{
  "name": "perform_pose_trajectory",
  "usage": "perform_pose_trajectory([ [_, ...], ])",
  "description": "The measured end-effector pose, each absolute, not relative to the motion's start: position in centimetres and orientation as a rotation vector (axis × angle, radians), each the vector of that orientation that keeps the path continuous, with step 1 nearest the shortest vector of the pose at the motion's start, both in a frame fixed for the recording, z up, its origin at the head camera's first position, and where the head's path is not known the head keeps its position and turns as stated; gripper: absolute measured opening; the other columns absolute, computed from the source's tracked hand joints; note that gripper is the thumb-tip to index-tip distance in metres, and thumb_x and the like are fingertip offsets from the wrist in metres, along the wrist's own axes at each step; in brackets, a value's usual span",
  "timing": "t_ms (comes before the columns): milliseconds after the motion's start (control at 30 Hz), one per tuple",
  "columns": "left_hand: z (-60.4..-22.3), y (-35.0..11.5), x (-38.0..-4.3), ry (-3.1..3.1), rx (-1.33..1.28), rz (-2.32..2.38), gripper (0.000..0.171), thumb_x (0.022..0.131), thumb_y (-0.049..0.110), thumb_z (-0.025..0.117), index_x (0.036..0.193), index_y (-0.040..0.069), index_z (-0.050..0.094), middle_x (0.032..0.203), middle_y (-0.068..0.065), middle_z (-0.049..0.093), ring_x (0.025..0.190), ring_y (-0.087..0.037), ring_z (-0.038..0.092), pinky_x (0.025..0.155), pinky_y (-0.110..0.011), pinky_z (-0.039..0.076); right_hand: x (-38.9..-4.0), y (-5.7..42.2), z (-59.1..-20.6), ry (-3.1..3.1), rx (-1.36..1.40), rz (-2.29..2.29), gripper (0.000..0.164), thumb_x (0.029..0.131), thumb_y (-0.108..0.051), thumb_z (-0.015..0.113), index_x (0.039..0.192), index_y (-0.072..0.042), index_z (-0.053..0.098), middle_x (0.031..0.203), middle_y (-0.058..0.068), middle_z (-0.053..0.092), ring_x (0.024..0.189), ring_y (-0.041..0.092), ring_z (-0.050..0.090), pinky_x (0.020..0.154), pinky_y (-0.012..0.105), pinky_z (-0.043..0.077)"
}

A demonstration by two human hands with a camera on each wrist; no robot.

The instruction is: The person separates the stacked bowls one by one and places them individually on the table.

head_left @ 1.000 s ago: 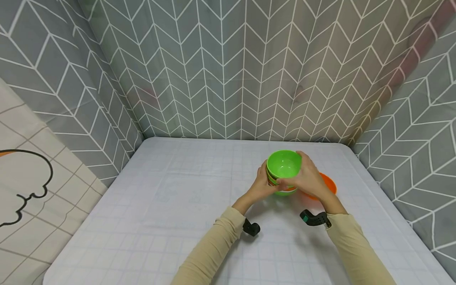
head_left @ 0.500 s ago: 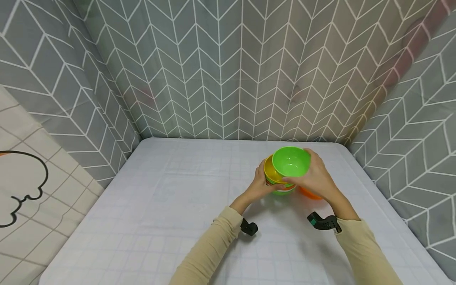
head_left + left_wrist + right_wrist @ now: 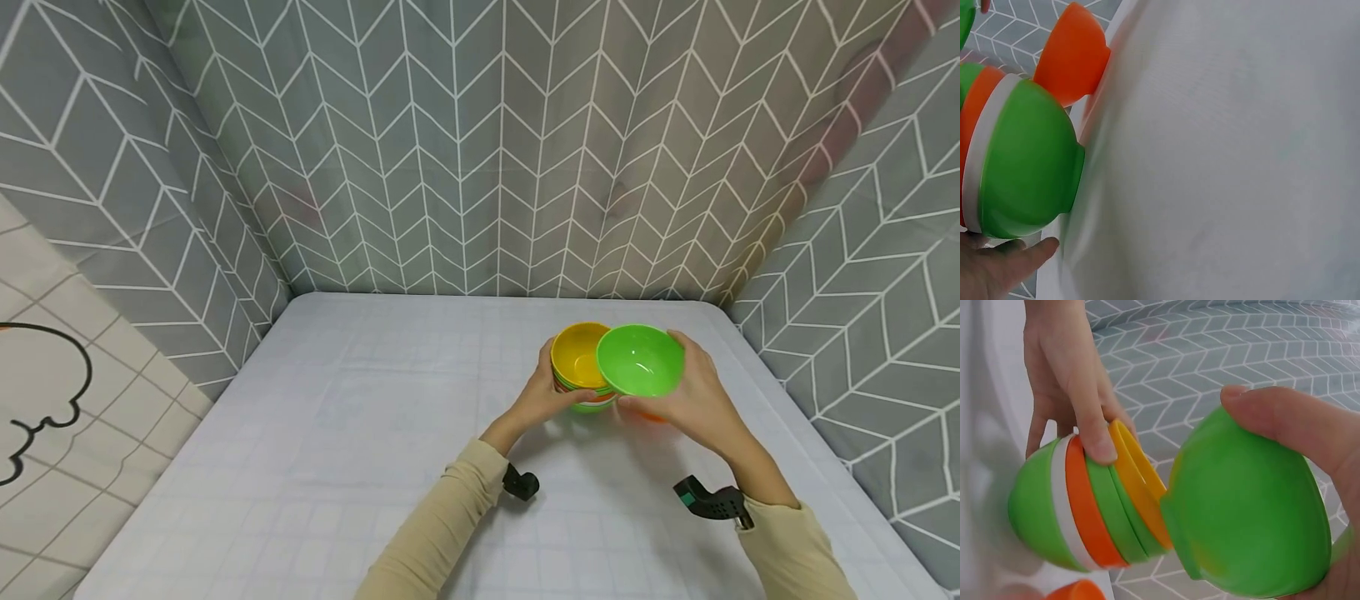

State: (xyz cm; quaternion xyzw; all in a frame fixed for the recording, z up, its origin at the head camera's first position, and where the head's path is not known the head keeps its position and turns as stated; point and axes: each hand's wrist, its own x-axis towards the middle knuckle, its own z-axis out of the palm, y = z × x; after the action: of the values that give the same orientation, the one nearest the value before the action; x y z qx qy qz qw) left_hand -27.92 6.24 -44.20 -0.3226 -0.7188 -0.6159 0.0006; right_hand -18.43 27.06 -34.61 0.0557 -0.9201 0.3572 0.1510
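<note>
My right hand (image 3: 705, 404) holds a green bowl (image 3: 641, 362) by its sides, thumb and fingers on opposite sides, clear of the table. Just left of it, my left hand (image 3: 534, 400) grips a stack of nested bowls. A yellow bowl (image 3: 577, 354) tops the stack. Below it, the right wrist view shows two green rims, an orange bowl (image 3: 1088, 506), a white bowl (image 3: 1067, 500) and a green bottom bowl (image 3: 1035, 503). The left thumb (image 3: 1100, 447) lies against the stack's side. Another orange bowl (image 3: 1072, 56) stands separately on the table, mostly hidden in the head view.
A white cloth with a faint grid covers the table (image 3: 337, 450). Grey curtains (image 3: 465, 150) with a white chevron pattern hang behind and at both sides. Black wrist cameras (image 3: 712, 500) sit at both wrists.
The right hand has lifted the green bowl off the stack and carried it to the right, uncovering the yellow bowl. The left hand keeps its grip on the stack.
</note>
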Motion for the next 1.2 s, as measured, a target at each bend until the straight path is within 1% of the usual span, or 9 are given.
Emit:
perform_pose_trajectory([
  [33,-43.7,6.1,-27.5,-2.267,-1.001,-1.942,0.094,0.081,0.007,0.079,0.149,0.006,0.013,0.140,-0.014,0.040,0.123,-0.018,0.045,0.105,-0.034,0.036,-18.2,27.2,-34.7,-2.641,0.149,1.027,0.121,0.063,-0.037,0.091,0.149,0.004,0.017,0.140,0.031,0.032,0.123,0.047,0.029,0.087,0.067,0.034],
  [100,-43.1,5.8,-27.1,-2.274,-0.992,-1.946,0.095,0.081,0.008,0.079,0.148,0.005,0.013,0.140,-0.012,0.040,0.123,-0.017,0.045,0.104,-0.034,0.036,-17.7,27.6,-34.9,-2.639,0.133,1.021,0.121,0.063,-0.036,0.091,0.149,0.005,0.017,0.139,0.031,0.032,0.122,0.047,0.030,0.086,0.067,0.035],
  [267,-45.0,6.3,-28.4,-2.336,-0.935,-1.921,0.099,0.080,0.017,0.081,0.150,0.018,0.011,0.140,0.002,0.038,0.124,-0.009,0.042,0.105,-0.032,0.035,-16.8,28.3,-35.7,-2.625,0.126,1.022,0.118,0.063,-0.030,0.091,0.147,0.008,0.018,0.136,0.033,0.033,0.120,0.048,0.031,0.085,0.067,0.035],
  [333,-45.7,6.5,-29.0,-2.370,-0.907,-1.912,0.100,0.081,0.019,0.081,0.151,0.023,0.009,0.142,0.004,0.037,0.125,-0.009,0.041,0.107,-0.033,0.033,-16.5,28.5,-36.1,-2.618,0.125,1.029,0.117,0.063,-0.029,0.091,0.146,0.010,0.019,0.136,0.034,0.033,0.120,0.049,0.031,0.085,0.067,0.034],
  [533,-45.4,6.4,-28.9,-2.442,-0.855,-1.894,0.102,0.080,0.025,0.082,0.150,0.028,0.008,0.144,0.002,0.038,0.128,-0.010,0.040,0.107,-0.034,0.033,-15.5,29.3,-37.5,-2.615,0.087,1.022,0.118,0.061,-0.028,0.092,0.145,0.012,0.020,0.134,0.036,0.034,0.119,0.050,0.030,0.085,0.066,0.033],
  [767,-45.4,6.4,-28.8,-2.509,-0.807,-1.854,0.103,0.078,0.031,0.082,0.151,0.029,0.008,0.146,0.000,0.039,0.128,-0.011,0.041,0.107,-0.036,0.033,-14.4,29.8,-39.3,-2.650,0.028,1.033,0.118,0.061,-0.028,0.092,0.144,0.014,0.018,0.132,0.037,0.035,0.119,0.052,0.028,0.084,0.067,0.034],
  [1033,-45.4,6.3,-28.8,-2.515,-0.797,-1.857,0.103,0.079,0.031,0.082,0.151,0.029,0.008,0.147,-0.001,0.038,0.130,-0.012,0.040,0.108,-0.037,0.032,-13.4,30.2,-40.8,-2.682,-0.057,1.021,0.119,0.062,-0.032,0.091,0.144,0.014,0.019,0.129,0.035,0.038,0.116,0.049,0.027,0.080,0.059,0.037],
  [1200,-45.5,6.4,-28.9,-2.520,-0.797,-1.848,0.103,0.078,0.033,0.082,0.150,0.030,0.009,0.147,0.000,0.038,0.129,-0.012,0.041,0.108,-0.037,0.033,-12.8,30.6,-41.7,-2.711,-0.088,1.036,0.118,0.063,-0.033,0.091,0.143,0.015,0.018,0.130,0.036,0.036,0.115,0.050,0.029,0.080,0.062,0.038],
])
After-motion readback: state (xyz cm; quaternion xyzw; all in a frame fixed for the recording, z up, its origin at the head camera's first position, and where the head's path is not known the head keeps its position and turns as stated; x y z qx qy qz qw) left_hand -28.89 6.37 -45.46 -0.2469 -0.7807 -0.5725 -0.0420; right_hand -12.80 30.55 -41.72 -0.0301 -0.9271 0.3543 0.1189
